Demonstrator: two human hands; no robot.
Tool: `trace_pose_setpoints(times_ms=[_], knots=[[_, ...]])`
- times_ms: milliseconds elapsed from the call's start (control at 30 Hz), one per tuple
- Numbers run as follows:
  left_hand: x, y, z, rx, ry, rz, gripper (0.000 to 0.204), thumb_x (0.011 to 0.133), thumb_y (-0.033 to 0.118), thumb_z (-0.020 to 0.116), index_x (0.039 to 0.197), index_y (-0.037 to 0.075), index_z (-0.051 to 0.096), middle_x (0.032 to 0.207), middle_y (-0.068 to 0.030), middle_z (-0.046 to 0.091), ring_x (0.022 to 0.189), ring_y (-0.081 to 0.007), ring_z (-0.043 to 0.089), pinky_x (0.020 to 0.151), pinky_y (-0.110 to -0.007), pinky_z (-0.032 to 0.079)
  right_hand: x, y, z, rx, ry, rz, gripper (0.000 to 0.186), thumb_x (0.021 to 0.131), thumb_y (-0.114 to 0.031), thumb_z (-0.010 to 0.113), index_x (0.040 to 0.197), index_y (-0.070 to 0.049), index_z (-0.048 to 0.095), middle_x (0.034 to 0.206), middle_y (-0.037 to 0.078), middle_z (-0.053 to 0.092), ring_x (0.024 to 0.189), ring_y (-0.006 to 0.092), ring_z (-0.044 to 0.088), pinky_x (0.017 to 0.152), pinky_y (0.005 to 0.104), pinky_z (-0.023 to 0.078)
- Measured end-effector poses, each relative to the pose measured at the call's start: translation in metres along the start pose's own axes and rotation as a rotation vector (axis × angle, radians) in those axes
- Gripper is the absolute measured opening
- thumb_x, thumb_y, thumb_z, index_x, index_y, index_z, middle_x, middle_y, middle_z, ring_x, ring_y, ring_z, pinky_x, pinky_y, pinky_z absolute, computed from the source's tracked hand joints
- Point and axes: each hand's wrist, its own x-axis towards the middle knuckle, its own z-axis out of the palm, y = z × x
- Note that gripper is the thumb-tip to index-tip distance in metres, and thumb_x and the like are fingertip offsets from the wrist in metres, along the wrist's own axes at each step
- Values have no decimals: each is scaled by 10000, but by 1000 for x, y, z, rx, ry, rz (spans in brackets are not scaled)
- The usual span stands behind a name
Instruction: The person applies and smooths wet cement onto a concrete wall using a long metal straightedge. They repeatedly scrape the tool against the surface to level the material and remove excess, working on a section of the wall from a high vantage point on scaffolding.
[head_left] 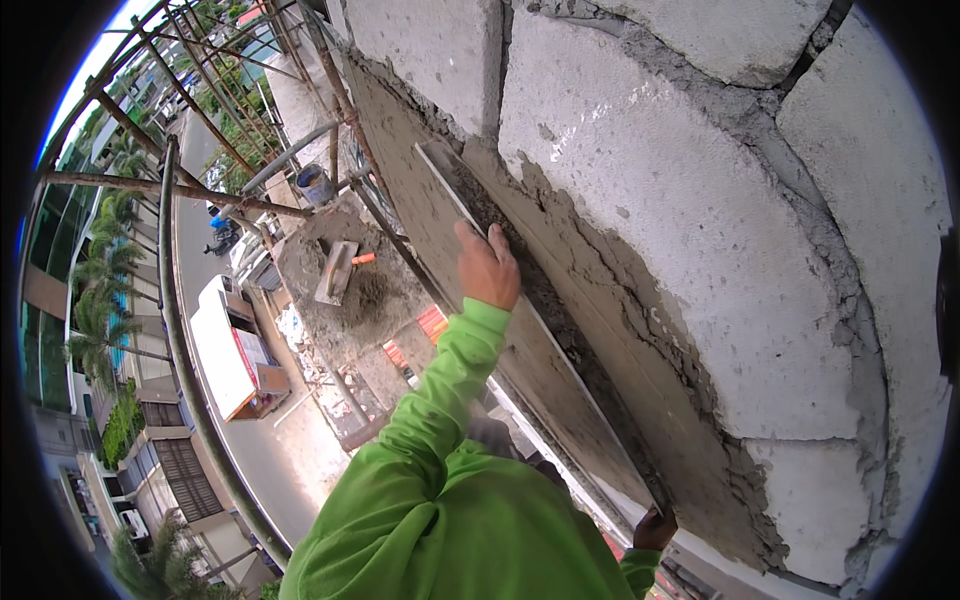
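Note:
A long, narrow straightedge (570, 355) lies slantwise against the wall, with wet mortar along its wall-side edge. My left hand (489, 268) grips it in its upper half, fingers curled over the edge. Near its lower right end my right hand (655, 528) is closed round it, partly hidden by its own sleeve and shadow. Smooth grey plaster (400, 170) covers the wall to the left of the bar. On the bar's other side, a rough-edged band of mortar (640, 290) meets bare pale blocks (690, 200).
At left, a mortar-covered platform (300, 250) holds a trowel (338, 272) with an orange handle beside a mortar heap (368, 290). A bucket (314, 185) stands behind it. Scaffold poles (170, 260) cross the left side, high above a street (200, 240) with a white-roofed stall (225, 345).

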Motion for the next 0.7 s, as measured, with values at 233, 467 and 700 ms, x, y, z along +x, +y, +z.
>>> trace_pose_setpoints(times_ms=[233, 467, 700], knots=[[-38, -41, -2, -47, -4, 46, 250, 831, 182, 429, 954, -20, 349, 742, -276, 492, 688, -436, 473, 588, -427, 369, -8, 55, -20, -66, -62, 27, 228, 707, -49, 459, 896, 41, 548, 787, 217, 581, 765, 334, 570, 666, 356, 449], [-20, -15, -14, 14, 40, 72, 221, 821, 162, 443, 933, -9, 358, 684, -249, 508, 653, -433, 484, 552, -444, 360, -11, 39, 0, -29, -174, -40, 238, 775, -104, 481, 930, 73, 517, 839, 169, 578, 792, 206, 558, 714, 281, 422], [-52, -111, 2, 91, 11, 23, 354, 809, 255, 463, 988, -32, 359, 676, -247, 525, 653, -408, 517, 573, -428, 390, -12, 64, -18, -150, -131, -84, 196, 729, -98, 535, 870, 38, 549, 753, 177, 597, 698, 263, 600, 619, 315, 462]])
